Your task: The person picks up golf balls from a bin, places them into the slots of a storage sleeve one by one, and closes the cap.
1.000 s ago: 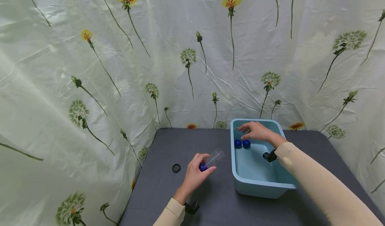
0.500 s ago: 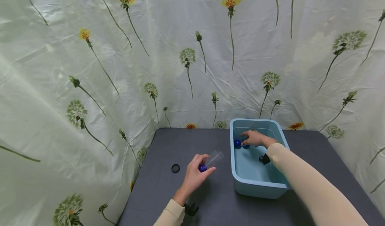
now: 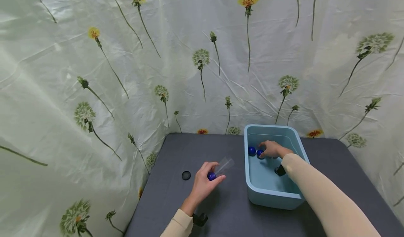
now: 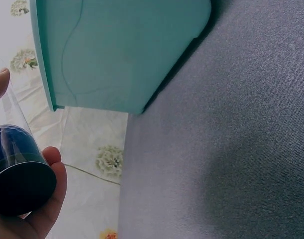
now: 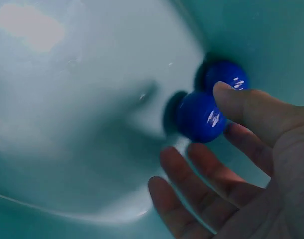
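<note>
Inside the light blue tub, the right hand reaches down to 2 blue balls lying side by side near the tub's far left corner. Right wrist view: thumb tip rests on top of the nearer ball, the other fingers spread loosely below it, not yet wrapped round, so nothing is gripped (the farther ball sits just behind, touching or almost touching the first one). The tub floor around the balls looks glossy and pale.

The left hand is on the dark grey table, just left of the tub, and its fingers are curled round a clear plastic tube that tilts up toward the tub. 1 blue ball sits inside the tube at the low end, next to the fingers. Left wrist view: tube's dark base pinched between thumb and a fingertip, blue ball visible through the wall just above the base, tub's outer wall near.

A small black round cap lies flat on the table, left of the left hand and apart from it. Floral sheet hangs behind and to the left of the table.
</note>
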`<state>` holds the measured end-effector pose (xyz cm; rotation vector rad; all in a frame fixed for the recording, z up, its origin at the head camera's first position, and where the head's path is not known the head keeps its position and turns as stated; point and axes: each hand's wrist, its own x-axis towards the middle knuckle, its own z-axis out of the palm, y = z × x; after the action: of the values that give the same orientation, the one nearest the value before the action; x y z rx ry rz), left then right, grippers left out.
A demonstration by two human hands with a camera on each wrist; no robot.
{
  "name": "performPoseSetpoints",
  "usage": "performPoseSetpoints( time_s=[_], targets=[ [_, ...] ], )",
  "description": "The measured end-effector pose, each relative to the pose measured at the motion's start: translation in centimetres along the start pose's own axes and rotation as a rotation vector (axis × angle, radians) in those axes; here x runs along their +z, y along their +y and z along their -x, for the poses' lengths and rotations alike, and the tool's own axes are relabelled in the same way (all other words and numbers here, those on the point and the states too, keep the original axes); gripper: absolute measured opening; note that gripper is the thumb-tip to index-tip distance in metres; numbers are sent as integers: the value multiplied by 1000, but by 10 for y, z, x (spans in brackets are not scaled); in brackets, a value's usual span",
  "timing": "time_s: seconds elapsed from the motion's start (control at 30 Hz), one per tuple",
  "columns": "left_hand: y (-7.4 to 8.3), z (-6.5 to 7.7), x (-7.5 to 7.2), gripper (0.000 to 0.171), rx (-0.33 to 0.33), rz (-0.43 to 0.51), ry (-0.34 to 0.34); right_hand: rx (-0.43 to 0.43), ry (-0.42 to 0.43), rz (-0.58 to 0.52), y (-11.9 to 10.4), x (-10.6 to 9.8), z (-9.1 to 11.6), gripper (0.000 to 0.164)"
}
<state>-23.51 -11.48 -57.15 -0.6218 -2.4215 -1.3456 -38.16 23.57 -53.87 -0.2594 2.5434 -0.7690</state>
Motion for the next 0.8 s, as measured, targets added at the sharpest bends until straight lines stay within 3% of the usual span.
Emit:
performPoseSetpoints(
  time_s=[0.17,0.4,0.6,0.8],
  targets=[
    [-1,1,0,50,-10,-5,-4,102,-34,-83,10,4,-1,62],
    [0,2,1,53,-25,5,-5,121,-31,-101,14,5,-4,38],
    [-1,2,1,52,-25,6,-4,155,-93,-139,10,9,-2,54],
    [-2,4,1,47,-34,12,3,140,-85,-124,2,14,-3,59]
  ],
)
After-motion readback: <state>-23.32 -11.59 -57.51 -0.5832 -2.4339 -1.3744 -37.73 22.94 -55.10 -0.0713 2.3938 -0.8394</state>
